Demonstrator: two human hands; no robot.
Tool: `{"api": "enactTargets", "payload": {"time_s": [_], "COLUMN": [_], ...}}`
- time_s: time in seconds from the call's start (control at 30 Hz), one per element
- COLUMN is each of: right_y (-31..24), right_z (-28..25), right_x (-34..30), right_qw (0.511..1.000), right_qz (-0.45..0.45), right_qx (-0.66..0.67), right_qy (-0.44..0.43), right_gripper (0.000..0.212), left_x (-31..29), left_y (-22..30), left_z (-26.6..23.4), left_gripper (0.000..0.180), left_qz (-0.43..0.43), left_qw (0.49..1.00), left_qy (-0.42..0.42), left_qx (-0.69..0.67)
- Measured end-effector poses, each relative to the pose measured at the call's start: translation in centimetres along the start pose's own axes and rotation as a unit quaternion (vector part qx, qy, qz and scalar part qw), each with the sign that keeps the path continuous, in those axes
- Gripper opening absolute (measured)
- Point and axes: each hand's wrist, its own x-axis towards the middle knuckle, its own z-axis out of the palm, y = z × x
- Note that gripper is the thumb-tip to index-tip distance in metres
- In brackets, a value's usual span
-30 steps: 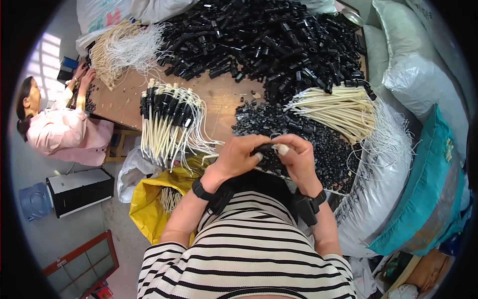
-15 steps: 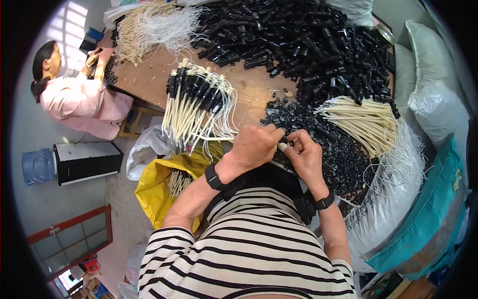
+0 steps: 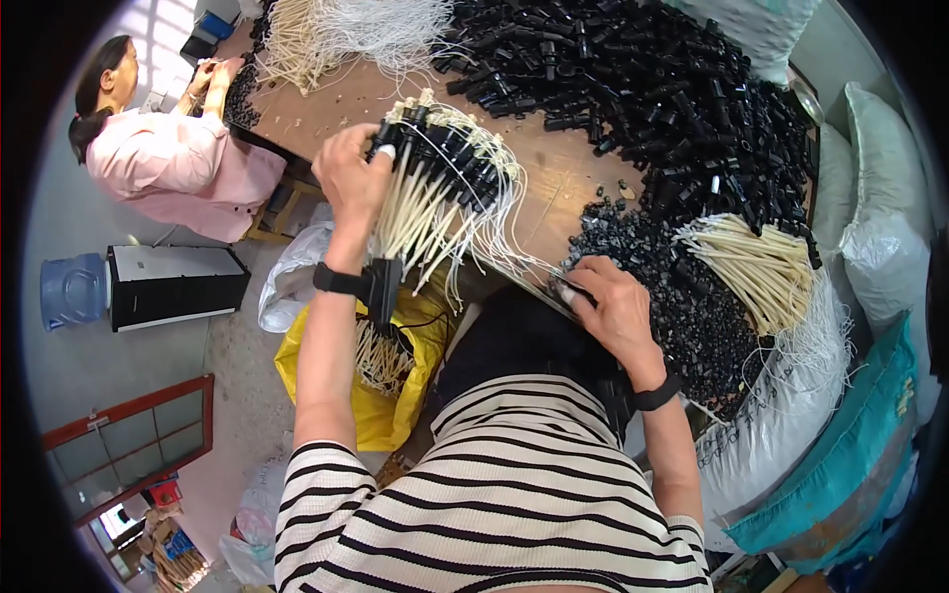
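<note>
My left hand (image 3: 354, 178) is closed on a cream rod with a black sleeve at the left end of a bundle of such rods (image 3: 445, 163). These lie at the table's near edge, with thin white cords trailing right from them. My right hand (image 3: 615, 304) is closed at the table edge, thumb and fingers pressed together; a small dark thing shows at its fingertips, too small to name. Beside that hand spreads a heap of small black pieces (image 3: 692, 326). Plain cream rods (image 3: 756, 267) with white cords lie on the heap's right side.
A big pile of black plastic parts (image 3: 633, 79) covers the back of the table (image 3: 539, 163). More cream rods and white cords (image 3: 336, 40) lie at back left. Below stands an open yellow bag (image 3: 395, 395). A co-worker (image 3: 168, 148) sits left; filled sacks (image 3: 880, 188) stand right.
My left hand has moved away from my right, up and left onto the sleeved rods. My right hand stays at the table edge. The whole view has shifted slightly.
</note>
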Motion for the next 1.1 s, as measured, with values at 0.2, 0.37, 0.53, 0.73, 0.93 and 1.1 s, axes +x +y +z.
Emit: {"api": "enactTargets", "payload": {"time_s": [0.2,0.37,0.53,0.73,0.93,1.1], "right_y": [-0.1,-1.9,-3.3,-4.3,-4.6,-3.7], "right_z": [3.0,5.5,9.1,12.2,15.2,13.2], "right_x": [4.1,7.2,9.4,11.9,15.2,16.8], "right_qw": [0.997,0.986,0.961,0.941,0.953,0.96], "right_qz": [0.081,0.161,0.251,0.282,0.254,0.215], "right_qx": [0.009,-0.025,0.094,0.188,0.163,0.164], "right_qy": [0.012,-0.021,-0.063,-0.02,0.005,-0.076], "right_gripper": [0.02,0.039,0.079,0.088,0.041,0.059], "left_x": [2.5,2.3,1.5,0.5,3.2,4.4], "left_y": [-5.3,-6.1,-9.1,-7.6,-10.0,-13.8], "left_z": [3.3,6.6,6.8,5.1,6.1,6.3], "left_gripper": [0.028,0.038,0.05,0.056,0.053,0.051], "left_qz": [-0.147,-0.254,-0.218,-0.142,-0.139,-0.149], "left_qw": [0.986,0.879,0.924,0.91,0.933,0.931], "left_qy": [-0.054,-0.15,-0.111,-0.208,-0.223,-0.176], "left_qx": [-0.06,-0.375,-0.293,-0.328,-0.246,-0.284]}}
